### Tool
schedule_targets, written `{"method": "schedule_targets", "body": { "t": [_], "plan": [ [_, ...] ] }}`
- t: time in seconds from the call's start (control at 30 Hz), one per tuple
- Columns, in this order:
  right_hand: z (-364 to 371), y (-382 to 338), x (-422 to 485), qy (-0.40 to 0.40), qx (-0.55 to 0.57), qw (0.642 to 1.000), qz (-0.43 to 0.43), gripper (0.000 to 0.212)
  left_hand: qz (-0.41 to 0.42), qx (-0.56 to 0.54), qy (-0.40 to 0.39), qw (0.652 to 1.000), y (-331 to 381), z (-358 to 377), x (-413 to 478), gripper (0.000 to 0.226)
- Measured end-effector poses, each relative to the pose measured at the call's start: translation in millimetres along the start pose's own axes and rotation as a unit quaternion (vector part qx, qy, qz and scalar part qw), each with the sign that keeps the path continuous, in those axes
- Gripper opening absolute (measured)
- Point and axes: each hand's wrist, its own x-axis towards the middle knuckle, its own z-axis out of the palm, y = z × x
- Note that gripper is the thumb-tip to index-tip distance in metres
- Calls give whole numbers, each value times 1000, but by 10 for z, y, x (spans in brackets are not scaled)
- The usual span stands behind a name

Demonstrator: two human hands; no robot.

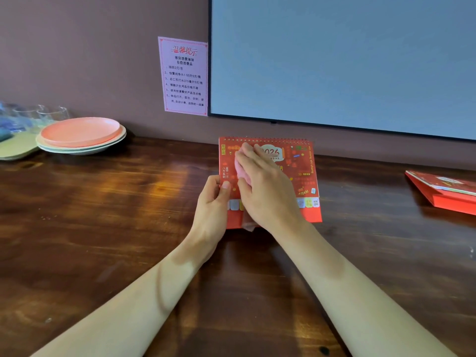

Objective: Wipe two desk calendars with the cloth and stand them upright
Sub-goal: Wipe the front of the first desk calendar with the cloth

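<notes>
Red card and spiral wire make up the calendar being wiped at the middle of the wooden desk; it is seen propped with its binding uppermost and its face tilted back toward the wall. Its left edge is pinched by the left hand, thumb in front and fingers behind; the pink cloth is pressed to the upper left of the face under the right hand, whose fingers are laid nearly straight over it rather than curled round it. The long axis of the face runs left to right, so the stretch yet to be covered is judged to lie to the right of the cloth, away from the steadying hand. The second calendar is seen lying flat, well apart at the desk's right edge; the right hand is the nearer to it. Stacked plates are set at the far left.
</notes>
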Motion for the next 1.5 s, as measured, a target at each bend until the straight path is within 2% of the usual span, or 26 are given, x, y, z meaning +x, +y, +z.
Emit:
{"method": "schedule_targets", "body": {
  "t": [0.17, 0.3, 0.43, 0.6, 0.7, 0.83, 0.97, 1.1, 1.2, 1.27, 1.33, 1.43, 1.5],
  "plan": [
    [77, -23, -19, -14, 4, 994, -110, 50, 14, 16, 6, 1000, 3, -1, 1, 22],
    [10, -19, 181, 9, -15, 997, -76, 56, 14, 33, -5, 999, -4, 9, 8, 21],
    [-18, -102, 375, 16, -17, 998, -65, 54, 22, 44, -17, 999, -2, 17, -6, 18],
    [26, -67, 182, -31, 31, 994, -104, 51, 29, 24, -4, 999, -19, 16, 2, 22],
    [63, -23, -39, -62, 55, 986, -143, 50, 36, 24, -3, 999, 18, 25, -1, 37],
    [-22, 37, 49, -13, 35, 993, -116, 51, 27, 26, -5, 999, -6, 21, -1, 20],
    [-26, 48, 141, 18, 27, 998, -63, 56, 18, 38, -5, 999, -43, -1, 14, 18],
    [54, 18, -55, 5, 36, 991, -126, 46, 17, 12, -13, 1000, -35, 3, 24, 21],
    [29, 52, -133, 30, 21, 989, -145, 37, 4, 4, -2, 1000, -21, 6, 25, 21],
    [-2, 141, -121, 66, 17, 991, -112, 41, -9, -7, 12, 1000, -21, 3, 23, 17],
    [-41, 216, -84, 131, 46, 990, -17, 39, -27, -21, 11, 999, -20, -9, 34, 20],
    [-151, 201, 3, 227, 131, 953, 150, 32, -51, -44, 3, 998, -20, -18, 52, 22],
    [-190, 173, 95, 250, 152, 936, 197, 26, -57, -52, -3, 997, -31, -18, 61, 23]
  ]
}}
